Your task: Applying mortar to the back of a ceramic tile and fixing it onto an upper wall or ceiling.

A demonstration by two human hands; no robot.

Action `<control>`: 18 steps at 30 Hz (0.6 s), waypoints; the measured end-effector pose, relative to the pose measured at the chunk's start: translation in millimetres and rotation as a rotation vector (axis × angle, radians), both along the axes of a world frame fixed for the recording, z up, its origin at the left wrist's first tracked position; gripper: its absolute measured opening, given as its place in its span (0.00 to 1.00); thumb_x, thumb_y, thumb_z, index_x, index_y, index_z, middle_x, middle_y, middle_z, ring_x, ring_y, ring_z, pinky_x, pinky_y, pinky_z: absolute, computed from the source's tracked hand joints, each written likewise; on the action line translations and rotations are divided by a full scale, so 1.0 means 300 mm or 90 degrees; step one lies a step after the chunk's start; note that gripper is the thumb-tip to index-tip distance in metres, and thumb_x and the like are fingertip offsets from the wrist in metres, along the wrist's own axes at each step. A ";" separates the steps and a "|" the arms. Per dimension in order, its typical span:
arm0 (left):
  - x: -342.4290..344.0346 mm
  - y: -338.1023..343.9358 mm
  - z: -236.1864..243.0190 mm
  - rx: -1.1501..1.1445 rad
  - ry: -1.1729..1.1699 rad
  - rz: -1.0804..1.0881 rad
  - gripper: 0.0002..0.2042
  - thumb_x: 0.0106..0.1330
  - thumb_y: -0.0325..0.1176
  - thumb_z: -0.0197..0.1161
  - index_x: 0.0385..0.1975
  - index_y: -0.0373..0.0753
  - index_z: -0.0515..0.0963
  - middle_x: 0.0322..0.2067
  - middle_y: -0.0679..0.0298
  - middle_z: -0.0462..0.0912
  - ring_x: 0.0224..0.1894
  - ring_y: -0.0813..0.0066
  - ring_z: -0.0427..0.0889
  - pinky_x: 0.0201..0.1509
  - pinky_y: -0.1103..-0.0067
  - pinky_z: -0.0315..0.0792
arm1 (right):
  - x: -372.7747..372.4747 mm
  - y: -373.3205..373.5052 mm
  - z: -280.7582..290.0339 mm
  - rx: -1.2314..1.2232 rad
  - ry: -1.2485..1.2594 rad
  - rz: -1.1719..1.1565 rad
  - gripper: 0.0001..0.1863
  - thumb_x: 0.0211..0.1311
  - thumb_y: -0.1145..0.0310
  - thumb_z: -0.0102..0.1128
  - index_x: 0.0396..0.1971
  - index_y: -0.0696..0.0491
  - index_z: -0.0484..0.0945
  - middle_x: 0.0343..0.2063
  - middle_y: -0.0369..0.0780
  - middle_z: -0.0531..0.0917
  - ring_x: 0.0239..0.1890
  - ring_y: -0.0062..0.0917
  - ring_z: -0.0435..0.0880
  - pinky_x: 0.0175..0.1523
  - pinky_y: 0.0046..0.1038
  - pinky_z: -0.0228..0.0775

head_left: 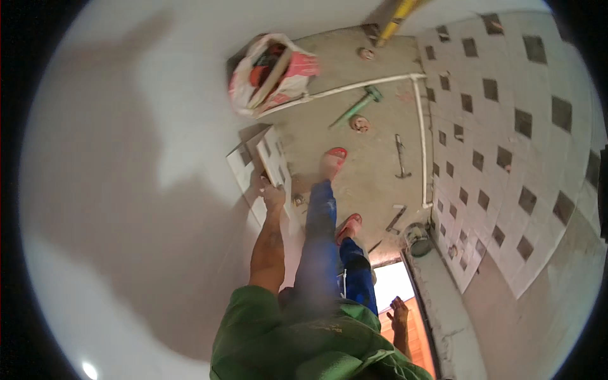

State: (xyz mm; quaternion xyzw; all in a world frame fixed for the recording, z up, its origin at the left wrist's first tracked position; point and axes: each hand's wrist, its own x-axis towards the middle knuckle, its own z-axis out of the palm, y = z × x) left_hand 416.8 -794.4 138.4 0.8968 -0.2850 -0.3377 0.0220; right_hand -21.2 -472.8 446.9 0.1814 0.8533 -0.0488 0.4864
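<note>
My left hand (270,193) grips the edge of a patterned white tile (272,158) in a stack leaning at the left wall, fingers closed on it. Beside the stack is a second, tilted tile face (240,164). My right hand (398,313) hangs low at the right near the doorway, fingers apart and holding nothing. My feet, in red sandals (335,159), stand on the concrete floor (304,136). A small round object (298,199) lies close to the tiles, too small to name.
White pipe (419,139) runs along the floor, near a green mallet (356,107), hammer (400,158), angled metal tool (397,218) and bucket (418,240). A bag (304,66) and yellow level (396,22) stand at the back. Patterned tiles (513,95) cover the right wall, beside the doorway (389,285).
</note>
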 end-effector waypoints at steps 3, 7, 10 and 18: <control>-0.013 -0.005 -0.105 0.255 -0.011 -0.568 0.19 0.56 0.30 0.57 0.47 0.29 0.70 0.39 0.48 0.80 0.39 0.55 0.80 0.45 0.67 0.71 | 0.014 0.079 0.009 -0.036 -0.032 0.015 0.32 0.59 0.50 0.56 0.61 0.48 0.64 0.52 0.38 0.74 0.56 0.31 0.70 0.47 0.41 0.65; -0.082 -0.096 -0.009 0.225 0.070 -0.391 0.13 0.57 0.27 0.53 0.39 0.27 0.73 0.35 0.49 0.79 0.34 0.60 0.78 0.39 0.68 0.69 | 0.066 0.159 -0.006 -0.103 -0.021 0.087 0.31 0.60 0.51 0.56 0.61 0.49 0.65 0.49 0.39 0.76 0.51 0.30 0.72 0.47 0.40 0.67; -0.163 -0.180 0.212 0.171 0.194 -0.203 0.13 0.55 0.26 0.54 0.36 0.22 0.71 0.32 0.48 0.78 0.27 0.60 0.75 0.33 0.66 0.68 | 0.125 0.176 -0.020 -0.058 0.034 -0.104 0.32 0.58 0.50 0.58 0.60 0.50 0.67 0.45 0.39 0.77 0.46 0.28 0.73 0.46 0.38 0.70; -0.505 -0.096 0.794 -0.074 0.296 -0.622 0.13 0.51 0.27 0.58 0.30 0.20 0.76 0.29 0.45 0.81 0.36 0.54 0.81 0.41 0.67 0.73 | 0.277 0.237 -0.096 -0.206 0.212 -0.059 0.24 0.59 0.65 0.58 0.55 0.58 0.72 0.49 0.46 0.79 0.51 0.31 0.77 0.56 0.28 0.66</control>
